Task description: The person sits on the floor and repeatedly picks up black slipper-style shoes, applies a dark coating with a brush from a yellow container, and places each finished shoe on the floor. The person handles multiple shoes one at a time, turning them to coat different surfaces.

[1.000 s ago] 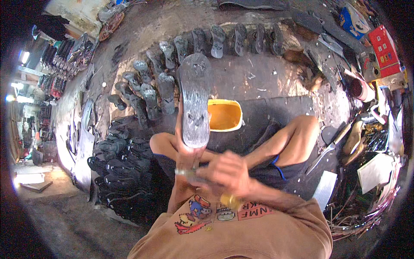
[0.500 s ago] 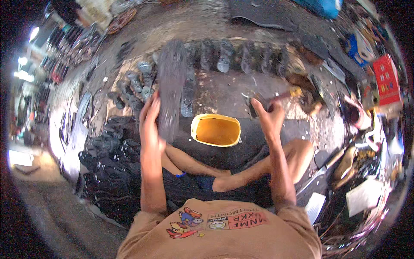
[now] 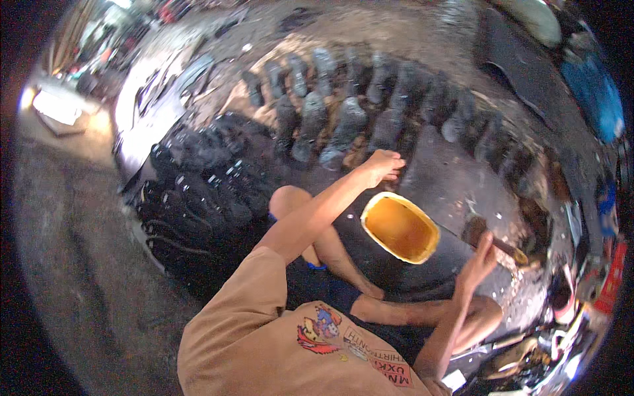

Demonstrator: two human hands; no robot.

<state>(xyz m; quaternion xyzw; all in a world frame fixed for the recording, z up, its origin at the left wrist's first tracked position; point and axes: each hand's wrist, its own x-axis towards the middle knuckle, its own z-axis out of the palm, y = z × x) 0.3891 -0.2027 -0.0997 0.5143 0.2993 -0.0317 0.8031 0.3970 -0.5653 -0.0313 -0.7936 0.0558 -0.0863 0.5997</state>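
Note:
My left hand [image 3: 385,167] reaches to the near end of a row of dark shoe soles, its fingers curled together; what they pinch, if anything, is hidden. A dark sole [image 3: 386,129] lies just beyond that hand. My right hand [image 3: 478,265] is closed round a brush [image 3: 505,249] with a brownish handle, yellowish at its end; its dark head points left. Between my hands stands a yellow-rimmed tub [image 3: 432,245] with amber liquid or glue inside.
Several more soles [image 3: 323,69] lie in rows on the far side. A heap of black footwear pieces [image 3: 205,185] is at left. Dark sheet material [image 3: 512,59] and a blue bag [image 3: 594,96] lie at far right. My bare legs are crossed near the tub.
The view has swung left, so the scene sits turned. The long dark piece held upright in my left hand no longer shows there; that hand is now low by the soles. The brush stays in my right hand.

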